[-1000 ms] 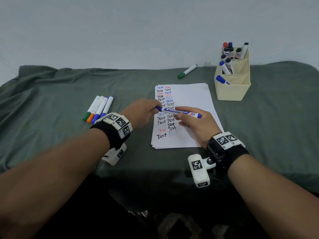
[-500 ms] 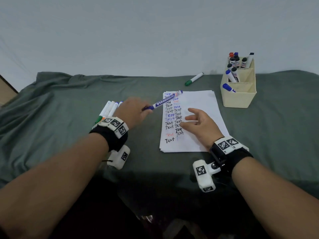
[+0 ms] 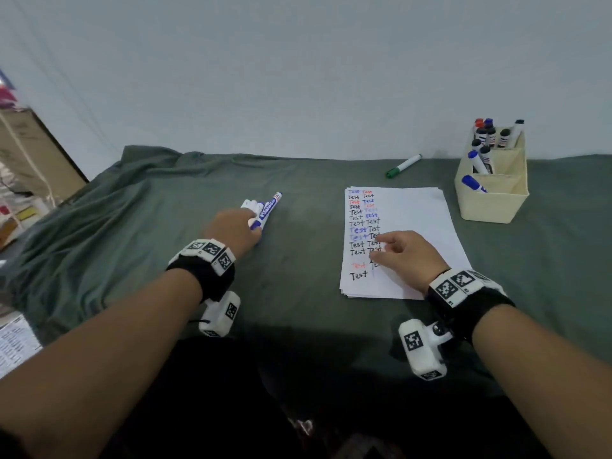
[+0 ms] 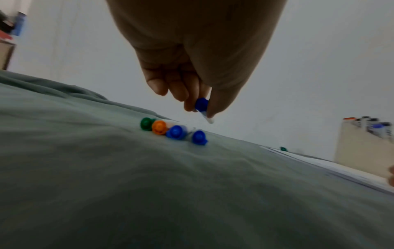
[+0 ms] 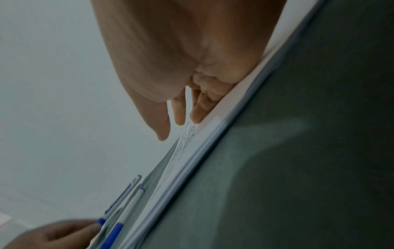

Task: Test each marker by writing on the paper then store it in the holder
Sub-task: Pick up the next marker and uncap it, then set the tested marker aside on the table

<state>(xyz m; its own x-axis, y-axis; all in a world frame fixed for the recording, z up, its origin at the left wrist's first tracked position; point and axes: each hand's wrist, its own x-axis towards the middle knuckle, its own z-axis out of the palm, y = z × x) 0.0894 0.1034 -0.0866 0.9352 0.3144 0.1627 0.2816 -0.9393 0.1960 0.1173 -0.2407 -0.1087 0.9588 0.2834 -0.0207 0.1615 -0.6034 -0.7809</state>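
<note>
My left hand pinches a blue whiteboard marker at its capped end, barrel pointing away. In the left wrist view the blue marker hangs just above a row of markers with green, orange and blue caps on the cloth. My right hand rests on the paper, fingers relaxed and holding nothing. The sheet carries columns of the word "Test" in black, red and blue. A cream holder at the far right holds several markers. The right wrist view shows my fingers touching the paper.
A green-capped marker lies alone on the green cloth behind the paper. A cardboard box stands off the table's left end. A printed sheet lies at the near left. A pale wall runs right behind the table.
Both hands held the blue marker over the paper. My right hand let go and settled on the sheet. My left hand carried the marker left to the row of markers.
</note>
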